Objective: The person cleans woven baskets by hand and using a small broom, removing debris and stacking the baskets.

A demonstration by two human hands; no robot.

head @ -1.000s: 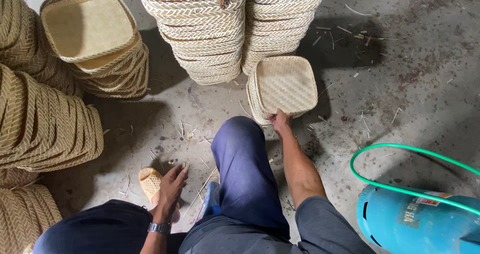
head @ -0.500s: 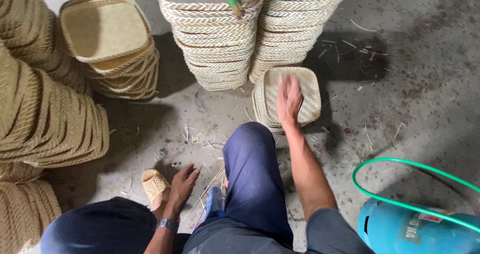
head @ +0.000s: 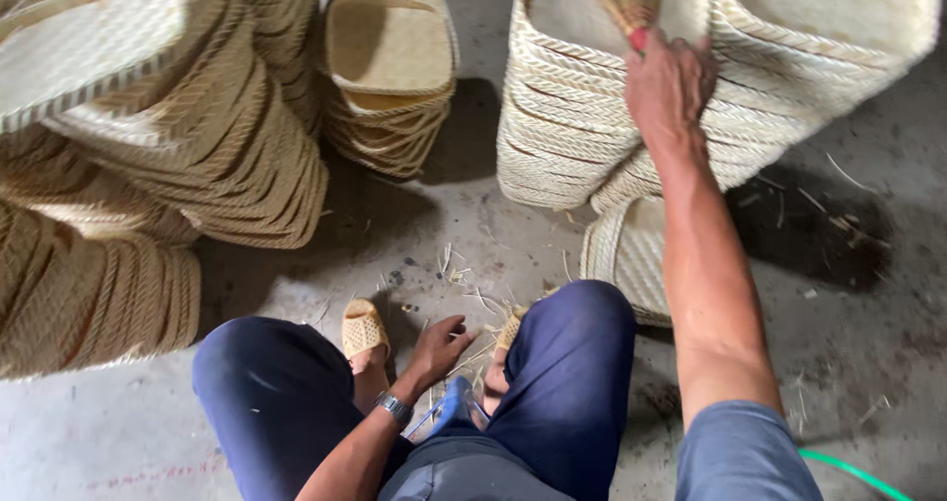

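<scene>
Hands of a seated person, seen from above, over a grey concrete floor (head: 888,294). The right hand (head: 669,85) reaches out at one o'clock, fingers curled over the rim of a tall stack of pale woven trays (head: 567,107). Just past the knuckles sits the red-bound end of a straw brush (head: 631,3), touching or nearly touching the fingers; whether the fingers grip it cannot be told. A second tall stack of the same trays (head: 829,57) stands just beside the first, at two o'clock, the two touching.

Below the right forearm, at the centre, a single small woven tray (head: 626,250) lies on the floor against the base of the tall stack, partly hidden by the arm and the right knee.

The left hand (head: 436,348), a watch at the wrist, hangs low at six o'clock between the knees, fingers spread loosely and holding nothing, just above scattered straw scraps (head: 459,269) and beside a woven sandal (head: 363,329).

At eleven o'clock stands a shorter stack of smaller trays (head: 390,77); at nine and ten o'clock, big leaning piles of darker woven trays (head: 197,156). A green hose (head: 853,471) curves in at five o'clock.
</scene>
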